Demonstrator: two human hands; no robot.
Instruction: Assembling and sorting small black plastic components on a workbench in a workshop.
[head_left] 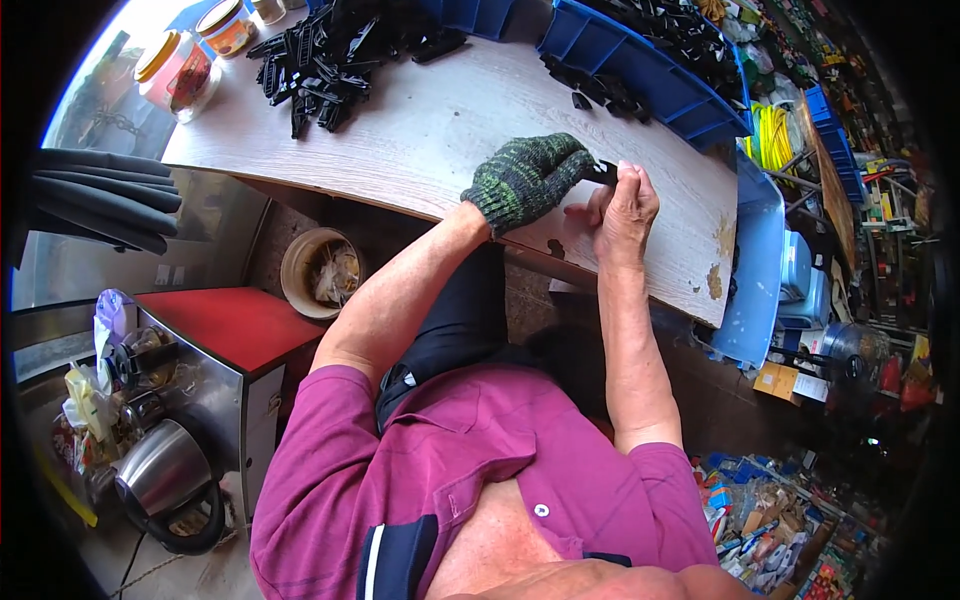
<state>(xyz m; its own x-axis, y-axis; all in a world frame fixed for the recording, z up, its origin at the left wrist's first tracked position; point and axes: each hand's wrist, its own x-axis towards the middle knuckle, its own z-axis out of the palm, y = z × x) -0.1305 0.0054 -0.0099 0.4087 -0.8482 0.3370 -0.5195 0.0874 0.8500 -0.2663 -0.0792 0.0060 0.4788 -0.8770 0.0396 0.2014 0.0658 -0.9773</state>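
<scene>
My left hand [535,182] wears a dark green knitted glove, its fingers pinched together over the front part of the table. Just right of it, my bare right hand [625,208] is closed, thumb and forefinger pressed together. Between the two sets of fingertips shows a small black plastic piece [603,173], gripped from both sides; most of its shape is hidden. A heap of black plastic parts [325,70] lies at the table's far left. Several loose black pieces [605,92] lie in front of a blue bin [650,65] full of similar parts.
The pale wood-grain table [420,130] has a chipped right corner. Lidded jars [180,75] stand at its far left. A light blue tub [755,270] is by its right edge. Below on the left are a waste bucket [300,275], a red-topped cabinet [235,320] and a metal kettle [168,468].
</scene>
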